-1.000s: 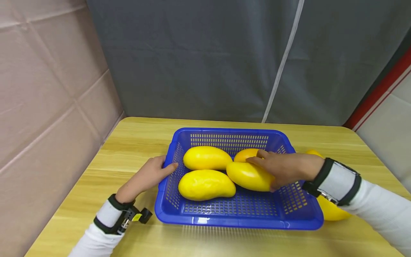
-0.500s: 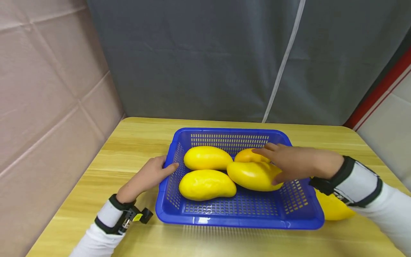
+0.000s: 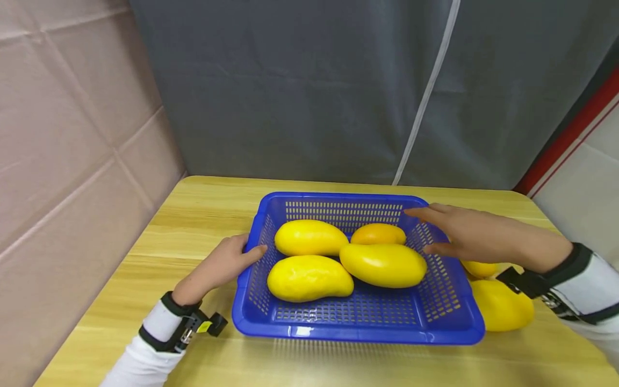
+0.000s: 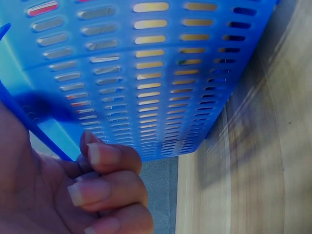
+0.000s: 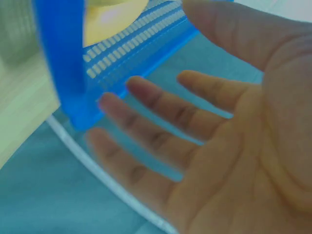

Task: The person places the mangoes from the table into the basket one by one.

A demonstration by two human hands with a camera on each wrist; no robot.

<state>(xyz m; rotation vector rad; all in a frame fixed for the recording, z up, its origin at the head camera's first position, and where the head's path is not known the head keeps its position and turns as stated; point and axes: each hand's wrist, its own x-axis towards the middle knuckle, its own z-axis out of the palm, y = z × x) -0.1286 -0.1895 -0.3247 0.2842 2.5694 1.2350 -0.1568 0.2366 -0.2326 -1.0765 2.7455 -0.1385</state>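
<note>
Grey curtain (image 3: 290, 97) is hung behind one wood-grained table (image 3: 208, 209), on which one blue slotted plastic basket (image 3: 358, 334) is set. Four mangoes are contained in it: three bright yellow mangoes (image 3: 309, 278) and one smaller-looking, more orange mango (image 3: 379, 234). Two further mangoes (image 3: 503, 306) are seen outside, just beyond the basket's right side, one partly hidden. The basket's left rim is gripped by the left hand (image 3: 227, 263), its thumb hooked over, its fingers curled outside. By the right hand (image 3: 488, 236), fingers spread near the right rim, nothing is held.
</note>
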